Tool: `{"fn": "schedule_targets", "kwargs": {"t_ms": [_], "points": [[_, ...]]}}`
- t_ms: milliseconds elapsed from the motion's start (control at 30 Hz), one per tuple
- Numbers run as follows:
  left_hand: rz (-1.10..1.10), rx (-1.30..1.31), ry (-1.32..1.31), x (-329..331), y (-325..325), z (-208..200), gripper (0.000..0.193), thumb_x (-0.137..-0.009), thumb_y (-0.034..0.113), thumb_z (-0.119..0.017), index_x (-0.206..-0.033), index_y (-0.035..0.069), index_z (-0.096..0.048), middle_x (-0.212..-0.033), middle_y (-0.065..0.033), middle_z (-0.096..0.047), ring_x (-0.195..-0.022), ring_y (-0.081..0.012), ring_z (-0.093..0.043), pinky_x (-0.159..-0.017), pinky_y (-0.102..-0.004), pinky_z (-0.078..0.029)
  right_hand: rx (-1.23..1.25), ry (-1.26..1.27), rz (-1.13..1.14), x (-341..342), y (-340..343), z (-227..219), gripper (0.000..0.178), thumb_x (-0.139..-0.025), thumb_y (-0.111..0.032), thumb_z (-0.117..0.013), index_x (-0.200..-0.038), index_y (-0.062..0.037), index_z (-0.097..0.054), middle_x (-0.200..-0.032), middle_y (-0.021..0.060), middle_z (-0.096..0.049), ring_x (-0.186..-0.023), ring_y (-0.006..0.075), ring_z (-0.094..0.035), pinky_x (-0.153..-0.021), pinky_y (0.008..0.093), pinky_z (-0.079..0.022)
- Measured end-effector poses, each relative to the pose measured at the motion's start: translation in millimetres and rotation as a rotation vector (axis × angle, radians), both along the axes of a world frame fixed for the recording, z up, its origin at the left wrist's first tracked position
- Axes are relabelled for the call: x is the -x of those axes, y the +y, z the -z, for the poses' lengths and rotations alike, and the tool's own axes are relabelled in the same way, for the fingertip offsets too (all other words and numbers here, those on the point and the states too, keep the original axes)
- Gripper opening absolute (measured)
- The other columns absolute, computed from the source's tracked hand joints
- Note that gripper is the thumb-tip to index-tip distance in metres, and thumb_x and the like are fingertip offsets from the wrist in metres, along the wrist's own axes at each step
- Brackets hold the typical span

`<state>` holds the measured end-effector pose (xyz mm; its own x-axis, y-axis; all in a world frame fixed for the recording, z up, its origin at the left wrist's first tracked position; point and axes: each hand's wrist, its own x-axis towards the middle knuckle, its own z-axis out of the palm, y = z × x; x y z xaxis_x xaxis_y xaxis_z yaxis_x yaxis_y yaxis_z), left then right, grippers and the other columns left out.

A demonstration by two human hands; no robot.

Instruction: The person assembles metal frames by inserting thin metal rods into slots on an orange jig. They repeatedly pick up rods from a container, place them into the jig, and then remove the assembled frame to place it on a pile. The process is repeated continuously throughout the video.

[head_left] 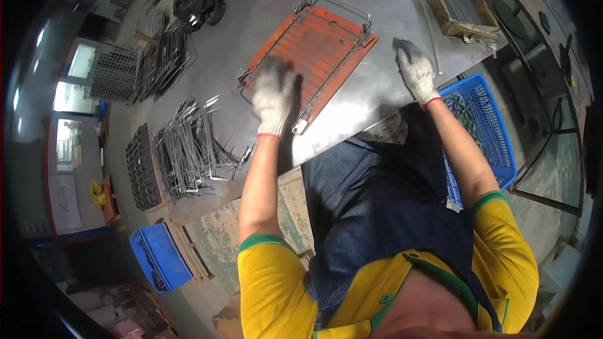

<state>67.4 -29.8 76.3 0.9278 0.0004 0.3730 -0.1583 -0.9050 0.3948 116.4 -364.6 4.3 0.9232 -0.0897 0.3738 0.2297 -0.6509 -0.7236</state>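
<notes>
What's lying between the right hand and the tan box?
In the head view, a thin metal rod lies between the right hand and the tan box.

Head-worn fisheye view, facing down

This is a workshop, shown by the metal-topped bench (257, 19), piled bent rods (185, 154) and blue crates (493, 113).

Gloved left hand (274, 97) was over near end of red plate (323, 50); gloved right hand (416, 72), outstretched, was right of it.
</notes>
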Motion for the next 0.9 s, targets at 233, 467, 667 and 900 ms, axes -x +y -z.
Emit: {"fn": "schedule_targets", "kwargs": {"t_ms": [233, 467, 667, 900], "points": [[-0.496, 0.011, 0.219, 30.5, 81.6, -20.1, 0.055, -0.096, 0.049, -0.060, -0.126, 0.003, -0.063, -0.107, -0.0219, -0.071, -0.099, -0.0363, -0.069, -0.086, -0.0459, -0.053, 0.214, -0.172, -0.054, 23.6, -20.0, 12.0, 0.030, -0.099, -0.024, -0.054, -0.124, -0.0112, -0.065, -0.113, 0.0103, -0.070, -0.100, 0.0314, -0.066, -0.087, 0.0424, -0.054], [-0.249, 1.124, 0.853, 34.0, 87.3, 16.8, 0.044, -0.105, 0.039, -0.046, -0.098, -0.001, -0.062, -0.077, -0.0179, -0.069, -0.057, -0.0294, -0.071, -0.041, -0.0345, -0.055, 0.200, -0.145, -0.052, 28.3, -14.7, 2.5, 0.030, -0.094, -0.015, -0.060, -0.123, -0.0105, -0.065, -0.101, 0.0141, -0.069, -0.091, 0.0334, -0.067, -0.079, 0.0425, -0.054], [-0.082, 1.249, 1.091, 15.2, -0.6, -4.0, 0.048, -0.104, 0.044, -0.047, -0.111, -0.002, -0.059, -0.098, -0.0205, -0.071, -0.077, -0.0367, -0.074, -0.055, -0.0401, -0.061, 0.072, -0.084, -0.057, 33.8, -15.3, -9.7, 0.030, -0.090, -0.011, -0.062, -0.121, -0.0108, -0.065, -0.087, 0.0158, -0.067, -0.081, 0.0362, -0.067, -0.071, 0.0442, -0.053], [0.145, 1.903, 0.914, -68.6, -120.2, 41.3, 0.044, -0.105, 0.043, -0.047, -0.107, 0.001, -0.058, -0.092, -0.0237, -0.068, -0.083, -0.0373, -0.070, -0.076, -0.0494, -0.059, 0.049, -0.067, -0.050, 33.5, -9.9, -7.0, 0.029, -0.091, -0.013, -0.064, -0.120, -0.0126, -0.067, -0.088, 0.0134, -0.068, -0.080, 0.0337, -0.067, -0.070, 0.0451, -0.053]]}}
